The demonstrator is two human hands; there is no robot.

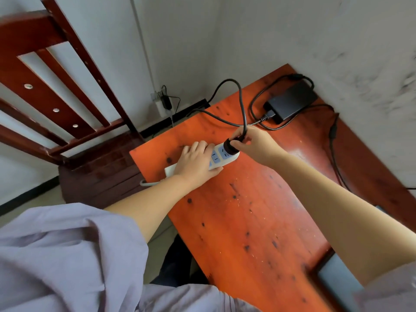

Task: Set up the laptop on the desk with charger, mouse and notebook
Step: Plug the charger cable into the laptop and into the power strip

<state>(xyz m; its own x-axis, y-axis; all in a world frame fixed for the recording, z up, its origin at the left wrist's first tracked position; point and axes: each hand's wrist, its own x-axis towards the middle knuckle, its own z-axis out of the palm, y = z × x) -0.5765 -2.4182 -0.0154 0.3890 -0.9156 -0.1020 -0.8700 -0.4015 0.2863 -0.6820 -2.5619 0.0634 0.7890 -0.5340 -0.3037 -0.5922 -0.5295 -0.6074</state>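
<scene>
A white power strip (221, 156) lies near the far left corner of the orange wooden desk (254, 210). My left hand (195, 162) presses flat on the strip and holds it down. My right hand (254, 140) grips the black charger plug (233, 147), which sits in the strip's end socket. The black charger brick (290, 102) rests at the desk's far corner by the wall, its black cable (240, 102) looping up from the plug. A grey laptop edge (337, 275) shows at the lower right under my right arm. No mouse or notebook is in view.
A dark red wooden chair (56, 86) stands left of the desk. A wall socket with a black adapter (165, 101) sits low on the far wall. White walls close in the desk's back and right sides. A second cable (333, 140) runs along the desk's right edge.
</scene>
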